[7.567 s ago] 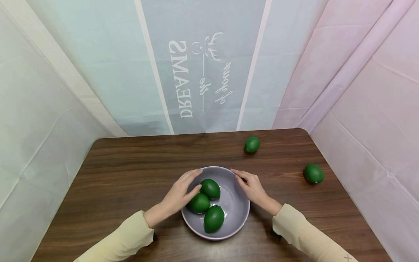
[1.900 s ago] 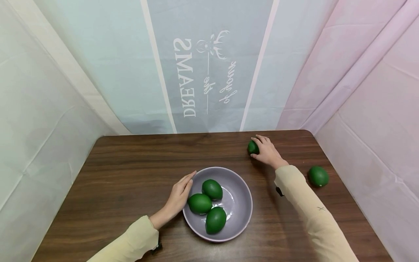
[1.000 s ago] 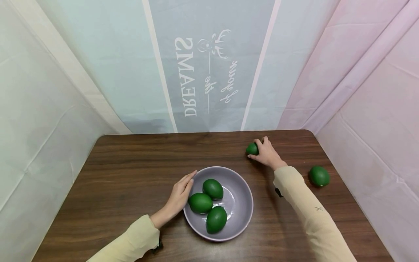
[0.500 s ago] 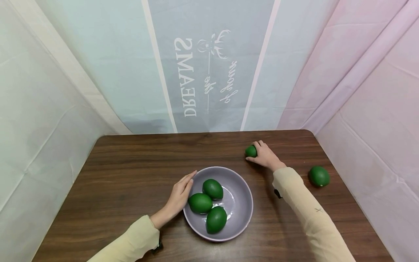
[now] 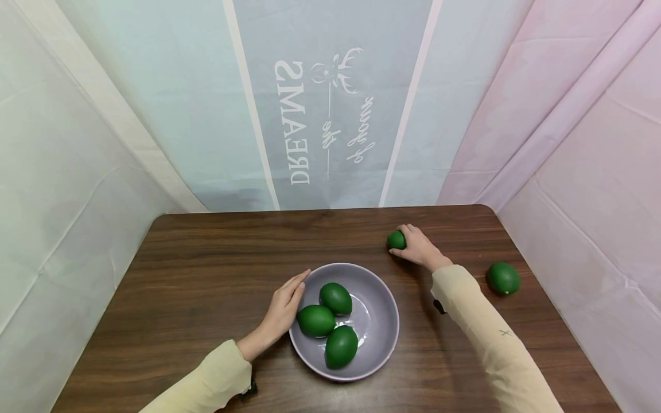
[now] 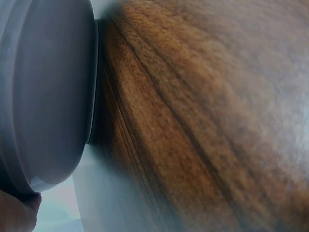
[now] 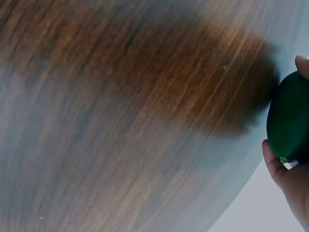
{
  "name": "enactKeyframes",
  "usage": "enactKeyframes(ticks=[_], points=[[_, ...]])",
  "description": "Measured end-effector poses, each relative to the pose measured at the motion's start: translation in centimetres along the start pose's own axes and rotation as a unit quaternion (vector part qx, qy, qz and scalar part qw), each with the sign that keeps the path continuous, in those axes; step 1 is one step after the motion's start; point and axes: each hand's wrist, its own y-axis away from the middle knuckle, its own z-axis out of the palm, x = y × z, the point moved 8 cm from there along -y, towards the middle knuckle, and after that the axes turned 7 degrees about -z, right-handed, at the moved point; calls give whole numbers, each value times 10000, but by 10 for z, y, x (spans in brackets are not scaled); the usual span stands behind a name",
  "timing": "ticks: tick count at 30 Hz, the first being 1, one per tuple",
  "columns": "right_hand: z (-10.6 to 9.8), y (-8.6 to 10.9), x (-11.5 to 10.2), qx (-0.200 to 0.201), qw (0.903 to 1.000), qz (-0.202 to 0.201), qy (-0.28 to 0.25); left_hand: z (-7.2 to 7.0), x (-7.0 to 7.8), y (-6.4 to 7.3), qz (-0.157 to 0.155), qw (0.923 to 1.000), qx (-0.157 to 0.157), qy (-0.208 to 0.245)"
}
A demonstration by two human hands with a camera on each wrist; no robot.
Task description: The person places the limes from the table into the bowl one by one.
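A: What's nearest?
B: A grey-purple ceramic bowl (image 5: 379,321) on the wood-grain desk (image 5: 196,269), with three limes inside: one at six o'clock (image 5: 341,347), one at nine (image 5: 317,320), one near twelve (image 5: 335,298).
A: And the left hand (image 5: 279,310)?
B: Against the rim at ten o'clock, fingers straight; its grip is flat and holds nothing.
A: Beyond that?
B: A loose lime (image 5: 503,278) toward half past two from the bowl.
A: The right hand (image 5: 422,249)?
B: Farther still, toward one o'clock: its grip is curled round a fifth lime (image 5: 395,240), parted only by the fruit's width.
A: Behind everything?
B: Printed cloth (image 5: 335,195) at twelve.
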Motion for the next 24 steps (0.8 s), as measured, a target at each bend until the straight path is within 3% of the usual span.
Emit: enactKeyframes(ticks=[5,13,24], points=[[-1,1,-1,-46,10000,8,71,1,-1,0,25,10000,-26,-30],[-6,4,-11,-13,9999,-104,111,10,-37,-5,30,10000,75,-11],[-10,10,-20,87,9989,-420,207,8,-35,-5,264,9995,94,-140]])
